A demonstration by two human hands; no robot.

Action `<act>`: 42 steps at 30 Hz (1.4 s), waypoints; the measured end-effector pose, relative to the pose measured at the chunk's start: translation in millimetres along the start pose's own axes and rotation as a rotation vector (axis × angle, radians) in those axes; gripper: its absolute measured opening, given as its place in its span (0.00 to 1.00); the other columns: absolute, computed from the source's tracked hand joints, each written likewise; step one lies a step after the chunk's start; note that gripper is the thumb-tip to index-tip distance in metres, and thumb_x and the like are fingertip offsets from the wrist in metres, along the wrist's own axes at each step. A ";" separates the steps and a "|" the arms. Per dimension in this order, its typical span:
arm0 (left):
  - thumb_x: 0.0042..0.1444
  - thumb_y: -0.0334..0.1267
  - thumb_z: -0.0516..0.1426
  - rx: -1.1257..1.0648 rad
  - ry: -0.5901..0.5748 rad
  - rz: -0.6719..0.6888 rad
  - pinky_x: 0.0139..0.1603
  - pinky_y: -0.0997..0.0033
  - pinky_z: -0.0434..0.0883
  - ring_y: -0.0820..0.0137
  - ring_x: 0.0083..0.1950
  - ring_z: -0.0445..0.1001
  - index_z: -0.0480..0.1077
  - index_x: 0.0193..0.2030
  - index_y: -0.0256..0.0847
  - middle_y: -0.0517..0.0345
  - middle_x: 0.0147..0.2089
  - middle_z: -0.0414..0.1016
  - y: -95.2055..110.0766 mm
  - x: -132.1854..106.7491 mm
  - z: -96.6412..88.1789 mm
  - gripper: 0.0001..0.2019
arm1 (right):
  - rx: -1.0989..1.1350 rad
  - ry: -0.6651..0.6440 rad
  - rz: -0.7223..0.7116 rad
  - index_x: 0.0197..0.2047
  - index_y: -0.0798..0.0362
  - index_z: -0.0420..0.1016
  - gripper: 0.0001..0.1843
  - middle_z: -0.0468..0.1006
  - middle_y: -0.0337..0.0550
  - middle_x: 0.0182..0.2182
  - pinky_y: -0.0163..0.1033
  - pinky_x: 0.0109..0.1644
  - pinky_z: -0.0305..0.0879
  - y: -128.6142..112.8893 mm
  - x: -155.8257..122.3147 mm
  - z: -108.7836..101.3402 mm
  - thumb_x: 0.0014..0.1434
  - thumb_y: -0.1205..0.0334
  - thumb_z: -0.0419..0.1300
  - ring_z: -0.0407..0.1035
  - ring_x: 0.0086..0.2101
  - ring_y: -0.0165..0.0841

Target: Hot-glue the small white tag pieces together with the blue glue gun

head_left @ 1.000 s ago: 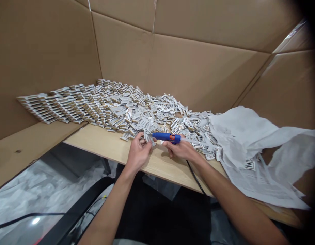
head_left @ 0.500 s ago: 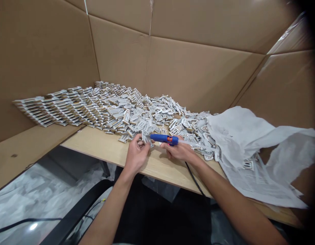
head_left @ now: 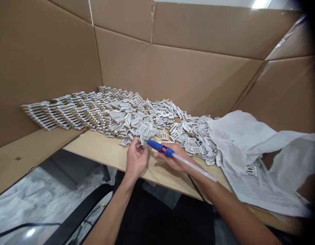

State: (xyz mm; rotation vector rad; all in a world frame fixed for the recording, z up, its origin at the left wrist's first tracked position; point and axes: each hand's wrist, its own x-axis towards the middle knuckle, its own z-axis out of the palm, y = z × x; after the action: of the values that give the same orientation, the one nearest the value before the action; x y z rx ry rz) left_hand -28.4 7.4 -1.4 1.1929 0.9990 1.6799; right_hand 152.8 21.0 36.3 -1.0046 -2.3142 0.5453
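A person's left hand [head_left: 136,159], raised with fingers curled, pinches a small grey-and-white arched piece [head_left: 144,140] in a narrow grip at the front of a sprawling mass of similar cut-out pieces [head_left: 137,117] on a pale wooden bench [head_left: 101,146]. The right hand [head_left: 171,160] lies low and turned over, closed around a blue hot glue gun [head_left: 158,146] with an orange trigger, its nozzle pointed just beside the arched piece and a clear glue stick [head_left: 194,166] jutting out behind. A black cord [head_left: 197,188] drops past the bench edge. Crumpled white paper [head_left: 249,143] at right carries one stray piece [head_left: 250,170]. Cardboard walls [head_left: 198,78] surround the bench. Fingers hide much of the arched piece, and any glue on it cannot be made out.
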 end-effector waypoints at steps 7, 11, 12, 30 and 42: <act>0.51 0.40 0.67 -0.040 0.057 -0.072 0.34 0.75 0.68 0.69 0.32 0.75 0.64 0.34 0.43 0.61 0.29 0.74 -6.6 3.0 0.6 0.14 | -0.237 0.199 -0.125 0.36 0.51 0.69 0.22 0.73 0.43 0.34 0.37 0.35 0.56 8.0 0.1 6.4 0.68 0.40 0.57 0.64 0.29 0.32; 0.51 0.43 0.68 -0.008 0.046 -0.066 0.42 0.71 0.70 0.65 0.40 0.78 0.75 0.35 0.39 0.54 0.35 0.80 -3.9 2.8 0.1 0.11 | -0.141 0.361 -0.048 0.29 0.51 0.67 0.27 0.71 0.42 0.30 0.38 0.37 0.59 7.3 3.4 -8.1 0.66 0.36 0.58 0.64 0.31 0.33; 0.51 0.44 0.68 -0.005 0.052 -0.068 0.42 0.71 0.70 0.65 0.40 0.77 0.77 0.36 0.38 0.54 0.36 0.80 -3.2 2.8 0.0 0.12 | -0.108 0.377 0.008 0.29 0.50 0.67 0.28 0.71 0.42 0.29 0.38 0.37 0.59 7.9 3.6 -12.0 0.65 0.35 0.58 0.65 0.31 0.34; 0.60 0.45 0.61 0.059 0.004 -0.048 0.33 0.74 0.59 0.73 0.29 0.61 0.64 0.30 0.42 0.65 0.27 0.63 -8.3 3.3 -2.3 0.13 | 0.046 0.041 0.303 0.25 0.50 0.74 0.30 0.77 0.42 0.23 0.39 0.33 0.64 10.5 -0.8 -17.3 0.63 0.33 0.57 0.71 0.27 0.34; 0.62 0.44 0.59 0.099 -0.022 -0.015 0.33 0.74 0.59 0.72 0.31 0.61 0.65 0.32 0.42 0.64 0.29 0.63 -12.5 3.5 -4.7 0.12 | -0.053 0.026 0.278 0.22 0.50 0.70 0.32 0.72 0.39 0.20 0.40 0.36 0.63 12.5 2.0 -15.8 0.63 0.31 0.53 0.70 0.26 0.34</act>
State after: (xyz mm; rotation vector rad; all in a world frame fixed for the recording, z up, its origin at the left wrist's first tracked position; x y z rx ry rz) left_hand -31.5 14.3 -13.0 1.2626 1.0861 1.6188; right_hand 168.2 32.8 42.1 -1.3628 -2.1897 0.5772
